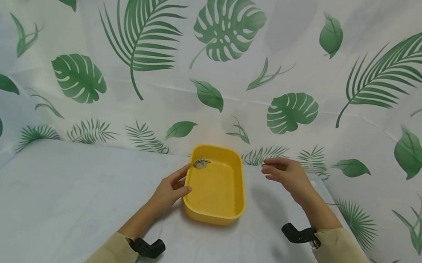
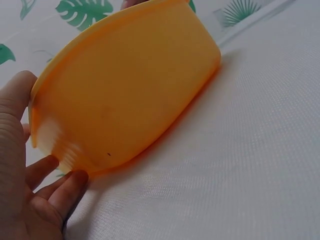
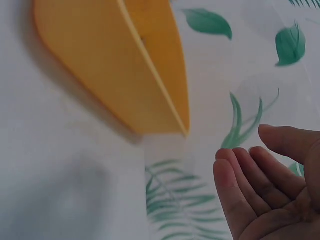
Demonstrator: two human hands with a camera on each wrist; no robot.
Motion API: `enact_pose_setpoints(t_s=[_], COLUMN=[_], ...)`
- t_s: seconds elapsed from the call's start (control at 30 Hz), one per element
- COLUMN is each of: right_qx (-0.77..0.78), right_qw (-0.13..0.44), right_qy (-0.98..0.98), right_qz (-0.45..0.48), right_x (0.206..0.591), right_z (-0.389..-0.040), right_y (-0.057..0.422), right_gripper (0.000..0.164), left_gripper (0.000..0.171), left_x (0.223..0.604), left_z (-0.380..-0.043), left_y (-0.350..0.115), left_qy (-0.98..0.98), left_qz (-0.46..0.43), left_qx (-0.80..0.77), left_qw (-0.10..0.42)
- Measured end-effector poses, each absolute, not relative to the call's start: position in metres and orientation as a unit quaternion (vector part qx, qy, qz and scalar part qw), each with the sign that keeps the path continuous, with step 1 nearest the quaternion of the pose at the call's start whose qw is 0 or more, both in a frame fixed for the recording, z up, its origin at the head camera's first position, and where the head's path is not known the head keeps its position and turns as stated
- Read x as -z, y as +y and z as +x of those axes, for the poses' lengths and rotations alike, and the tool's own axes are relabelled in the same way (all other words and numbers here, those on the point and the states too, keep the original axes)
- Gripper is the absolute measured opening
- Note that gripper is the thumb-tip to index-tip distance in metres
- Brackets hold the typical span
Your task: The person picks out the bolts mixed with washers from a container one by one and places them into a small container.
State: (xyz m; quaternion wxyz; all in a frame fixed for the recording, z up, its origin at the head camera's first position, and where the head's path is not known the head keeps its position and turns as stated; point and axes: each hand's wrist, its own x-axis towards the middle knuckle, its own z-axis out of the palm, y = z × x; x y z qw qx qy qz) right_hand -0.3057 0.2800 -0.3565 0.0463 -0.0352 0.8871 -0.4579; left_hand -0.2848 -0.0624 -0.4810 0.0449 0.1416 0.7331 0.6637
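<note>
A yellow plastic basin (image 1: 213, 198), rectangular with rounded corners, is in the middle of the white table. In its far left corner lies a small silver metal bunch that looks like keys (image 1: 201, 163). My left hand (image 1: 169, 191) grips the basin's left side, thumb at the rim and fingers against the outer wall. In the left wrist view, the fingertips (image 2: 75, 180) touch the wall low down, near the bottom edge. Raised to the right of the basin, my right hand (image 1: 287, 176) is apart from it, with fingers loosely bent and nothing visible in them.
White cloth (image 1: 73, 194) covers the table. Behind it hangs a pale curtain (image 1: 239, 79) printed with green leaves, also reaching along both sides. A black wrist camera (image 1: 148, 248) is strapped to the left wrist, and another camera (image 1: 298, 234) to the right.
</note>
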Motion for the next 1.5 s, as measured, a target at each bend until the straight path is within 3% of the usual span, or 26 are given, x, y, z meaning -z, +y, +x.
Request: enact_pose_setpoints(t_s=[0.5, 1.0, 1.5], right_qx=[0.472, 0.494, 0.578], right_qw=[0.119, 0.222, 0.259], right_qy=[0.871, 0.837, 0.773], right_qz=[-0.069, -0.076, -0.020], right_x=[0.361, 0.384, 0.395], right_z=[-0.320, -0.358, -0.375], right_y=[0.212, 0.152, 0.133], right_gripper=[0.042, 0.044, 0.044], left_gripper=[0.071, 0.071, 0.070], left_x=[0.483, 0.485, 0.481], left_z=[-0.286, -0.287, -0.284], left_y=[-0.062, -0.061, -0.058], left_qy=[0.733, 0.736, 0.741], left_qz=[0.134, 0.137, 0.146], left_qx=[-0.666, -0.662, -0.654], left_qw=[0.041, 0.038, 0.026])
